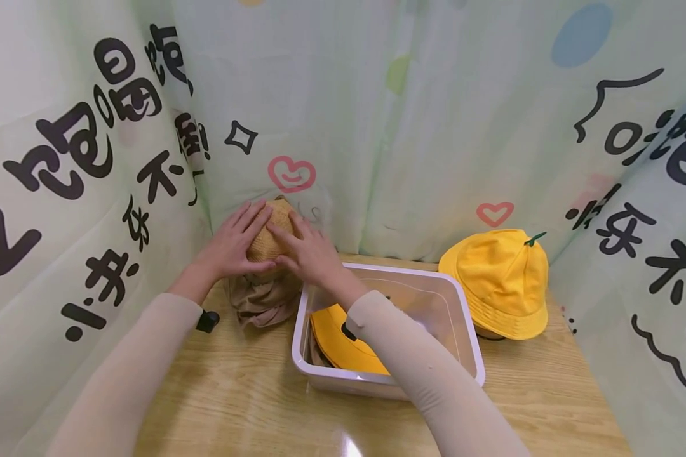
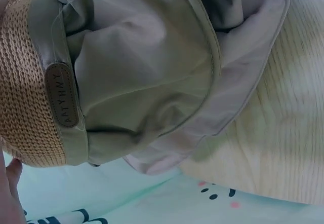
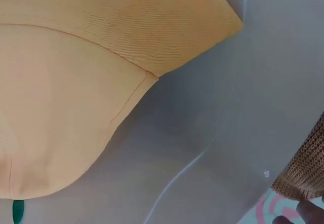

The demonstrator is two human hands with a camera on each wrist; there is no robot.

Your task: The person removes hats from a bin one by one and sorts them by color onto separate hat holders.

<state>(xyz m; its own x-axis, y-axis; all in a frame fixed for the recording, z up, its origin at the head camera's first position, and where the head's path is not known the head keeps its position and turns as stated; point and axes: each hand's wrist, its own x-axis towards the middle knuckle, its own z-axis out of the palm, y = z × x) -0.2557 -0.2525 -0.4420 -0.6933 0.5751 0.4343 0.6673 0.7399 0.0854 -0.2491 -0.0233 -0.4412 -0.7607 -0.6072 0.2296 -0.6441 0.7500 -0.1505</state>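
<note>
At the back left, a sun hat [image 1: 274, 238] with a tan woven crown stands with its drooping beige cloth brim [image 1: 263, 301] below. My left hand [image 1: 240, 241] rests on the left side of the crown, fingers extended. On its right side lies my right hand [image 1: 309, 251], fingers spread over the weave. Close up in the left wrist view are the hat's cloth band and a brown oval label [image 2: 62, 95]. Fingertips [image 3: 310, 213] of my right hand show beside the woven crown [image 3: 306, 171] at the right wrist view's corner.
Under my right forearm stands a pale plastic bin [image 1: 403, 273] holding a yellow cap [image 1: 337, 339]. A yellow bucket hat [image 1: 500, 285] with a green sprout sits right of the bin. Printed curtains [image 1: 349, 127] enclose the wooden table [image 1: 234, 393] at the back and sides.
</note>
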